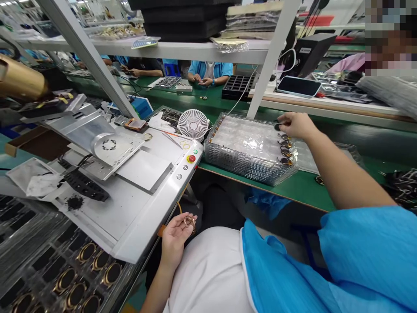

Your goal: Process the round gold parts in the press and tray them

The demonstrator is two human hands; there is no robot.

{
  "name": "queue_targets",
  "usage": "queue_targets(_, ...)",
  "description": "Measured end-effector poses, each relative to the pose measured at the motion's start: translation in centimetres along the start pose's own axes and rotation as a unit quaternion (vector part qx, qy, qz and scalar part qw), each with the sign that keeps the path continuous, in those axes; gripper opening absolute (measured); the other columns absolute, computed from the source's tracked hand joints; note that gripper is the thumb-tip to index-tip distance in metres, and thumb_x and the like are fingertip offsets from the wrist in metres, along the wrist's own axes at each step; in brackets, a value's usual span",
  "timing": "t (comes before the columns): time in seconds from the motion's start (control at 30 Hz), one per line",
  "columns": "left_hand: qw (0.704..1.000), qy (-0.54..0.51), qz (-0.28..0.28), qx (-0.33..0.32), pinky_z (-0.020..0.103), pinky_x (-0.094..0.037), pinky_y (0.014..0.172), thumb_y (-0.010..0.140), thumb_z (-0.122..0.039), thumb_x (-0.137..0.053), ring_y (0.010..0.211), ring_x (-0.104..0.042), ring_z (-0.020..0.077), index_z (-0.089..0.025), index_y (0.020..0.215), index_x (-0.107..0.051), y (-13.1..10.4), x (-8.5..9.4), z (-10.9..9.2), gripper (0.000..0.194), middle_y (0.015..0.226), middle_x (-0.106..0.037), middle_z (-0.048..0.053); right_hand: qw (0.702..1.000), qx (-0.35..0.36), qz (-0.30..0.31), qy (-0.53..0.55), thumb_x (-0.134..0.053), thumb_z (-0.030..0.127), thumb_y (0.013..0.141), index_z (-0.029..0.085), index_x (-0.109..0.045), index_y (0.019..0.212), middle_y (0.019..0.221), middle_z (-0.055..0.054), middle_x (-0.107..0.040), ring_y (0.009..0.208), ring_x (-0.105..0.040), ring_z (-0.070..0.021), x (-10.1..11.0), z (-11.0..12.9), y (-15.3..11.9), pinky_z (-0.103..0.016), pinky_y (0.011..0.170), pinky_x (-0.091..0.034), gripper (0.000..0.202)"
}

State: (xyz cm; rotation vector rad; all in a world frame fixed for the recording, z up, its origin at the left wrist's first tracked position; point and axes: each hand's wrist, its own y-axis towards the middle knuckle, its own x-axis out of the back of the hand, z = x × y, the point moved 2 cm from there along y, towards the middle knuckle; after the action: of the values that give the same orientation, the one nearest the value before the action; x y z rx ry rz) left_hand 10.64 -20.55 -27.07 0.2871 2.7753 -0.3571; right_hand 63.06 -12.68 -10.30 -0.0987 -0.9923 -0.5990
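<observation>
In my left hand point(176, 232), palm up and low beside the machine's front edge, lies a gold ring-shaped watch frame point(189, 222), held by curled fingers. My right hand point(297, 124) reaches over the back right corner of a stack of clear plastic trays point(241, 134). Its fingertips pinch a small dark round watch part point(278, 126). Just below it, several similar dark round parts with gold edges point(286, 152) sit in a column along the tray's right side. More small parts line the tray's left edge.
A white bench machine point(137, 204) with a red button point(191, 158) stands at my left. Trays of gold-rimmed watch heads point(75, 295) lie below it. A white fan point(193, 124), a shelf post point(273, 56) and a phone point(299, 86) stand beyond. Co-workers sit across the green bench.
</observation>
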Motion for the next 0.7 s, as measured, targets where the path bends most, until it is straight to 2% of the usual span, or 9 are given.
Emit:
queue_targets(0.1, 0.999, 0.011, 0.046, 0.011, 0.039, -0.063, 0.094, 0.075, -0.029, -0.092, 0.108, -0.077, 0.0284, -0.018, 0.118, -0.074, 0.0, -1.1, -0.8, 0.048, 0.118, -0.077, 0.015, 0.991, 0.048, 0.071, 0.1, -0.067, 0.005, 0.09, 0.015, -0.065, 0.134, 0.077, 0.0, -0.063, 0.06, -0.058, -0.011, -5.0, 3.7, -5.5, -0.027, 0.065, -0.051, 0.045)
queue_targets(0.17, 0.995, 0.013, 0.101, 0.004, 0.036, -0.063, 0.089, 0.071, -0.027, -0.094, 0.107, -0.077, 0.0283, -0.02, 0.125, -0.073, 0.0, -2.2, -1.8, 0.058, 0.136, -0.07, 0.018, 0.964, 0.086, 0.17, 0.185, -0.068, 0.016, 0.09, 0.022, -0.063, 0.14, 0.085, 0.0, -0.066, 0.058, -0.062, -0.0115, -9.7, 6.9, -10.3, -0.027, 0.059, -0.056, 0.05)
queue_targets(0.23, 0.988, 0.007, 0.152, -0.013, 0.036, -0.064, 0.084, 0.066, -0.025, -0.097, 0.106, -0.077, 0.0287, -0.024, 0.13, -0.071, 0.0, -3.3, -2.8, 0.069, 0.159, -0.051, 0.019, 0.872, 0.112, 0.298, 0.373, -0.071, 0.03, 0.09, 0.021, -0.064, 0.139, 0.094, -0.003, -0.067, 0.063, -0.067, -0.0144, -14.0, 10.2, -15.1, -0.031, 0.058, -0.061, 0.051)
queue_targets(0.3, 0.983, 0.007, 0.181, -0.019, 0.036, -0.064, 0.082, 0.063, -0.024, -0.099, 0.107, -0.077, 0.0301, -0.028, 0.134, -0.069, 0.0, -3.9, -3.3, 0.077, 0.17, -0.036, 0.017, 0.795, 0.103, 0.363, 0.475, -0.073, 0.04, 0.089, 0.018, -0.068, 0.133, 0.088, -0.003, -0.067, 0.063, -0.067, -0.0157, -17.2, 13.1, -19.1, -0.034, 0.059, -0.064, 0.049)
queue_targets(0.33, 0.983, 0.009, 0.185, -0.016, 0.037, -0.064, 0.082, 0.063, -0.024, -0.099, 0.108, -0.077, 0.0312, -0.029, 0.137, -0.067, 0.0, -4.0, -3.5, 0.08, 0.17, -0.036, 0.017, 0.777, 0.097, 0.373, 0.497, -0.073, 0.042, 0.089, 0.018, -0.07, 0.129, 0.084, -0.003, -0.066, 0.062, -0.067, -0.0156, -18.3, 14.3, -20.5, -0.034, 0.059, -0.064, 0.047)
queue_targets(0.4, 0.984, 0.012, 0.176, -0.008, 0.04, -0.064, 0.084, 0.064, -0.025, -0.099, 0.111, -0.076, 0.0338, -0.028, 0.141, -0.063, -0.2, -3.6, -3.4, 0.085, 0.161, -0.049, 0.018, 0.786, 0.103, 0.347, 0.502, -0.072, 0.04, 0.09, 0.018, -0.075, 0.121, 0.081, -0.003, -0.066, 0.062, -0.066, -0.015, -19.6, 15.9, -22.2, -0.032, 0.059, -0.063, 0.038)
queue_targets(0.47, 0.986, 0.011, 0.166, -0.001, 0.041, -0.062, 0.086, 0.066, -0.028, -0.098, 0.114, -0.075, 0.0361, -0.024, 0.146, -0.059, -0.6, -2.8, -3.0, 0.09, 0.139, -0.068, 0.019, 0.82, 0.14, 0.292, 0.472, -0.072, 0.036, 0.09, 0.02, -0.079, 0.113, 0.086, -0.005, -0.069, 0.068, -0.067, -0.016, -20.2, 16.7, -22.8, -0.03, 0.06, -0.06, 0.029)
queue_targets(0.53, 0.987, 0.006, 0.158, 0.0, 0.041, -0.062, 0.085, 0.066, -0.031, -0.098, 0.114, -0.075, 0.0371, -0.023, 0.149, -0.054, -0.9, -2.1, -2.6, 0.094, 0.127, -0.074, 0.018, 0.841, 0.181, 0.254, 0.443, -0.072, 0.032, 0.09, 0.022, -0.082, 0.107, 0.09, -0.007, -0.073, 0.074, -0.069, -0.0179, -20.3, 17.0, -22.9, -0.029, 0.061, -0.06, 0.023)
queue_targets(0.7, 0.992, -0.038, 0.115, -0.019, 0.039, -0.063, 0.083, 0.062, -0.039, -0.1, 0.107, -0.077, 0.0338, -0.029, 0.144, -0.057, -1.4, -1.1, -1.9, 0.093, 0.161, -0.048, 0.019, 0.843, 0.237, 0.231, 0.423, -0.071, 0.026, 0.091, 0.022, -0.082, 0.095, 0.09, -0.007, -0.078, 0.071, -0.072, -0.0183, -20.2, 16.9, -23.4, -0.03, 0.061, -0.06, 0.012)
